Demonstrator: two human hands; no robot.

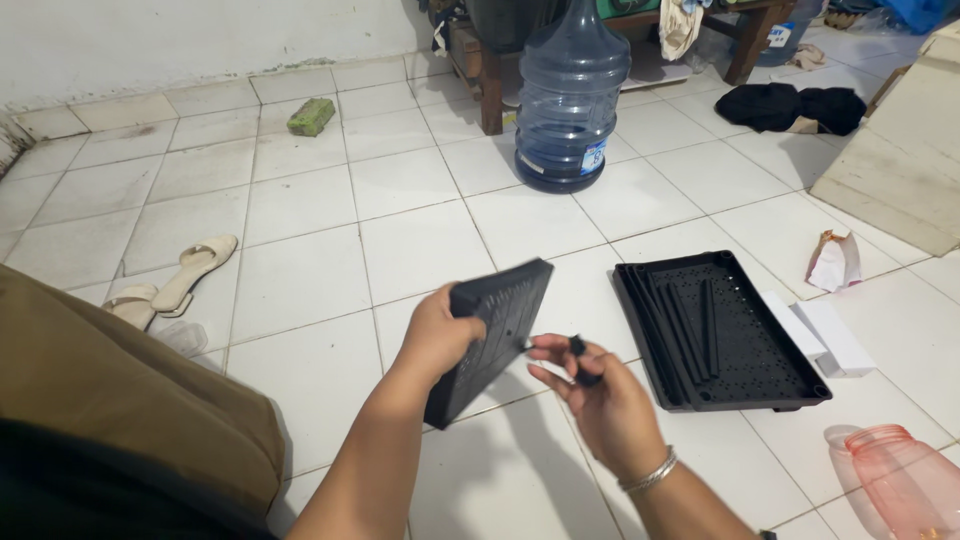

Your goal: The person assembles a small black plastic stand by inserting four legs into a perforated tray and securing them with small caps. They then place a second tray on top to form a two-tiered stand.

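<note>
My left hand [435, 335] grips the near top corner of a black perforated plastic tray [492, 335], tilted on edge above the white tiled floor. My right hand [597, 395], with a silver bracelet on the wrist, pinches a small black plastic piece [580, 357] right beside the tray's lower face. A second black perforated tray [725, 335] lies flat on the floor to the right, with several black rods [690, 325] resting inside it.
A large blue water jug [570, 95] stands ahead by a wooden table leg. Beige sandals [185, 275] lie at left, white boxes [825, 335] and a crumpled packet [835, 262] at right. A pink plastic jar [900, 485] lies bottom right; black cloth [790, 107] farther back.
</note>
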